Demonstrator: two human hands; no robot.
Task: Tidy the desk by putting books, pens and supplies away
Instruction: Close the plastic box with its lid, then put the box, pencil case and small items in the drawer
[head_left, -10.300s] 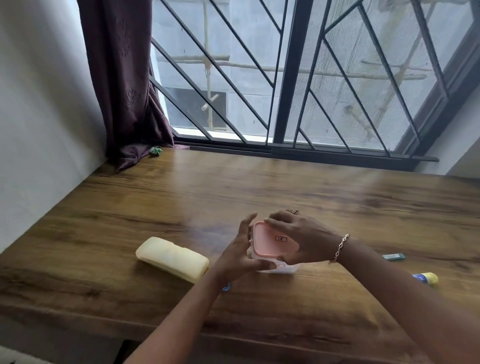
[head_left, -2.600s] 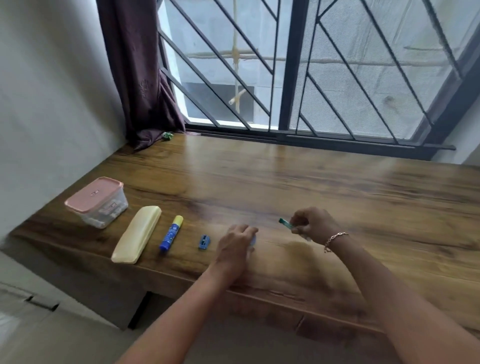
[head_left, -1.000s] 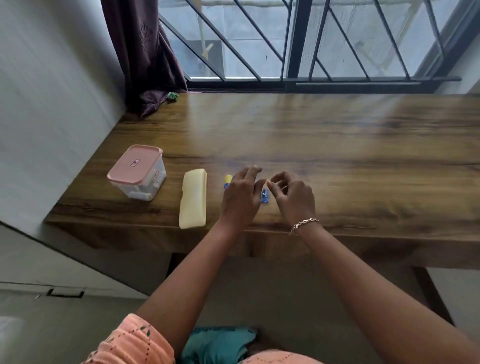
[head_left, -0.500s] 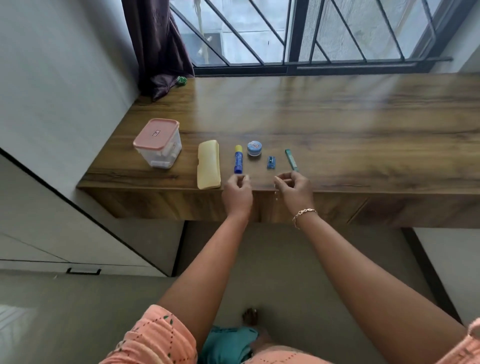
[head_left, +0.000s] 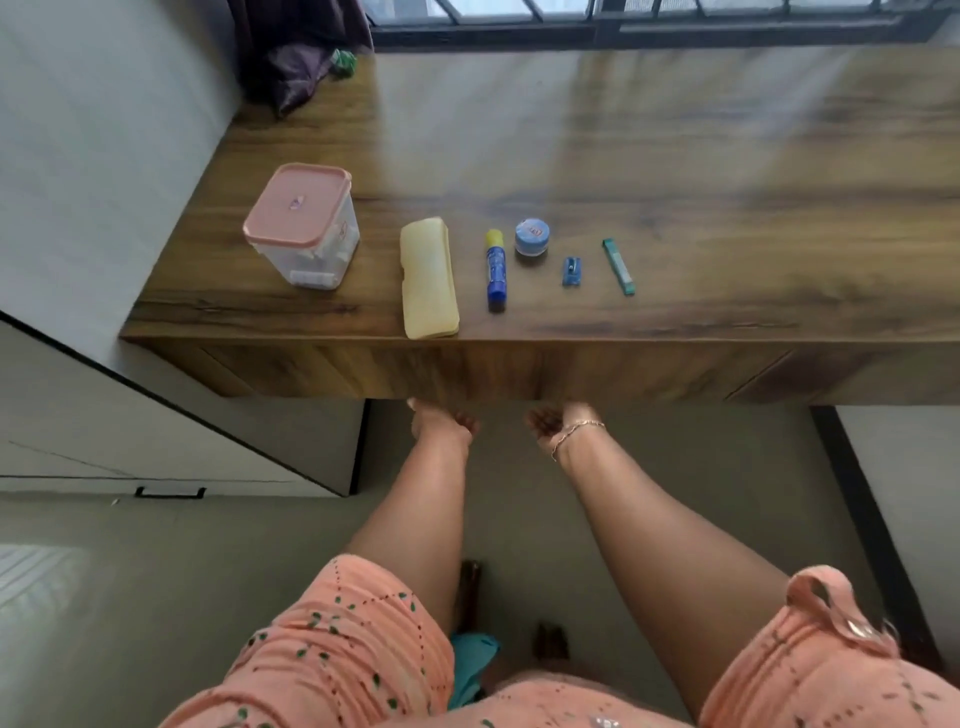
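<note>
desk (head_left: 675, 156) front edge, toward left corner: box (head_left: 301, 223), case (head_left: 428, 278), glue (head_left: 495, 270), jar (head_left: 532, 237), sharpener (head_left: 571, 271), pen (head_left: 618, 266) in row | case, glue, pen long axes edge-to-window; glue's yellow cap toward window | left hand (head_left: 441, 422), right hand (head_left: 558, 426) below front edge, fingers hidden, grip cannot be told

No text, brand or number can be read on any item. Pink-lidded container (head_left: 296, 205), left of the yellow case (head_left: 428, 278): small dark mark at the lid's centre and faint markings on the clear side wall, all too blurred to read. Glue stick (head_left: 496, 270), just right of the yellow case: blue barrel label with pale print, illegible. Small round jar (head_left: 531, 236), right of the yellow case beyond the glue stick: blue top label with a reddish mark, illegible. Teal stick (head_left: 618, 266), farthest right of the yellow case: any print is too small to tell.
</note>
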